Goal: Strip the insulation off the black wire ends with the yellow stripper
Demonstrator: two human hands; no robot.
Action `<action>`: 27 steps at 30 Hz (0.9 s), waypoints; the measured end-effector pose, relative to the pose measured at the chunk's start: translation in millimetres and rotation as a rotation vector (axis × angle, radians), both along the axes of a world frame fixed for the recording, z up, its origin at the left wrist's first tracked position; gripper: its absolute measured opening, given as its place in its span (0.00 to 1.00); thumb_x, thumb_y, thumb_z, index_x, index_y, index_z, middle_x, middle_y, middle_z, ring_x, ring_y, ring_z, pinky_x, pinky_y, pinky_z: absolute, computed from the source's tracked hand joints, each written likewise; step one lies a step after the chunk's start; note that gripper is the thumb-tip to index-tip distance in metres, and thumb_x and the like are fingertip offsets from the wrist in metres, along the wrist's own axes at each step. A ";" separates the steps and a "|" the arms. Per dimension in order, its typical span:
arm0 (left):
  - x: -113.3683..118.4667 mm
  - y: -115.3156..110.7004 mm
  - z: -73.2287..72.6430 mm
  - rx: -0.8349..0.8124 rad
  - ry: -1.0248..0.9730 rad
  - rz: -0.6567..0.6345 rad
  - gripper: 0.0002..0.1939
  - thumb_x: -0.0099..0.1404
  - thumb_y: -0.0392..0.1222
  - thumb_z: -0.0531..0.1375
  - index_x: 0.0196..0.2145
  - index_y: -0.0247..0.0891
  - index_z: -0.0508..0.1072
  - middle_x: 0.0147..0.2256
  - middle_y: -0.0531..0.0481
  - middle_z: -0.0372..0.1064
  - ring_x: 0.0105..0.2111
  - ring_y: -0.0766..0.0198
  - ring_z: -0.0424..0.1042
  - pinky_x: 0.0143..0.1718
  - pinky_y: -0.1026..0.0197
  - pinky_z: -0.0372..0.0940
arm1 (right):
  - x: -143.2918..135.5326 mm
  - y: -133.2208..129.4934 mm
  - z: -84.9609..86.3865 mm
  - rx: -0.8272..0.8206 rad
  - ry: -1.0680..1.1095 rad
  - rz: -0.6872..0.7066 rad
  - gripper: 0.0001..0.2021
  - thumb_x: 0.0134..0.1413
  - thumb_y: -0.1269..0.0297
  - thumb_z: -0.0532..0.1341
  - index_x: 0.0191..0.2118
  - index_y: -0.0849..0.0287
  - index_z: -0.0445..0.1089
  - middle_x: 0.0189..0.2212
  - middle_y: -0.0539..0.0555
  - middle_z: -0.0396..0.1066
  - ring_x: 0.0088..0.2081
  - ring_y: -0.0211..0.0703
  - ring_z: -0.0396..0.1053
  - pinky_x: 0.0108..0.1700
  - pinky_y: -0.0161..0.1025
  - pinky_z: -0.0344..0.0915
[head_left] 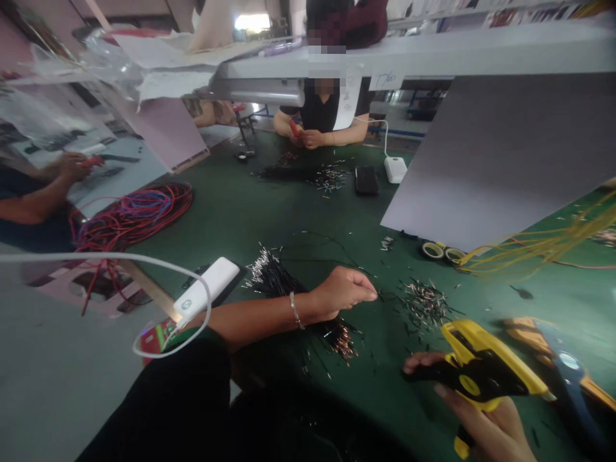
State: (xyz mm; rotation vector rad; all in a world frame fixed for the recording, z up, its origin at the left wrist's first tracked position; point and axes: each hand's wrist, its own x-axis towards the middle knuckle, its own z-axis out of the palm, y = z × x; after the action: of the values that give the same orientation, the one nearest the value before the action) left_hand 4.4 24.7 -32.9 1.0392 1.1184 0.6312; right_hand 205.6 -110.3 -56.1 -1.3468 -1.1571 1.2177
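- The left hand (344, 293) is near the middle of the green table (231, 221), thumb and fingertips pinched narrow; whether a thin wire sits between them I cannot tell.
- The right hand (503, 423), near right, grips a yellow-and-black hand tool (495, 369); the tool hides much of the palm, and the wrist is cut off below.
- The black wire bundle (283, 273) lies under the left wrist, which hides its middle; silvery ends show to the far left, coppery ends on the near side.
- Right of the left hand is a pile of short cut pieces (426, 303), too small to tell apart.
- An orange-and-blue tool (568, 366) at right is blurred and cut off by the edge.
- Left, a white power pack (206, 292) bears a round mark, too small to read.
- Far off, a paper label (386, 78) on the shelf edge has handwriting, perhaps "TX60".
- The co-worker opposite (322, 119) is partly hidden by the shelf.
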 end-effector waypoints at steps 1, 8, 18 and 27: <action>-0.1 0.0 0.4 0.000 0.003 0.000 0.04 0.52 0.29 0.63 0.22 0.31 0.71 0.13 0.60 0.55 0.13 0.78 0.49 0.15 0.69 0.41 | 0.4 0.0 -0.5 0.000 -0.002 0.002 0.10 0.51 0.55 0.64 0.35 0.56 0.72 0.34 0.57 0.76 0.38 0.52 0.74 0.43 0.42 0.72; 0.2 -1.0 3.8 0.005 0.004 0.001 0.04 0.52 0.29 0.62 0.22 0.31 0.71 0.13 0.60 0.56 0.13 0.78 0.49 0.16 0.68 0.41 | 1.2 0.3 -0.2 0.025 -0.045 0.010 0.10 0.52 0.58 0.62 0.35 0.58 0.73 0.33 0.58 0.76 0.38 0.53 0.74 0.44 0.45 0.71; 0.2 0.5 3.6 -0.003 0.002 -0.001 0.04 0.54 0.29 0.61 0.23 0.30 0.71 0.14 0.60 0.55 0.14 0.78 0.49 0.16 0.68 0.40 | 1.6 0.4 -1.6 0.016 -0.041 0.011 0.10 0.52 0.56 0.62 0.36 0.55 0.73 0.34 0.57 0.76 0.40 0.53 0.74 0.43 0.43 0.71; -1.2 1.5 -0.9 -0.002 -0.046 -0.009 0.03 0.55 0.28 0.59 0.26 0.29 0.72 0.19 0.55 0.61 0.15 0.78 0.50 0.16 0.69 0.40 | 0.0 0.7 -0.8 0.032 -0.039 -0.005 0.11 0.51 0.56 0.63 0.36 0.57 0.73 0.33 0.57 0.76 0.38 0.52 0.74 0.42 0.42 0.71</action>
State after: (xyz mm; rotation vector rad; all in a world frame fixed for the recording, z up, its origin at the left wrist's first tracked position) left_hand 3.2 26.2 -33.8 1.0229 1.0735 0.6441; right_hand 205.6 -109.6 -56.9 -1.3540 -1.1943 1.1695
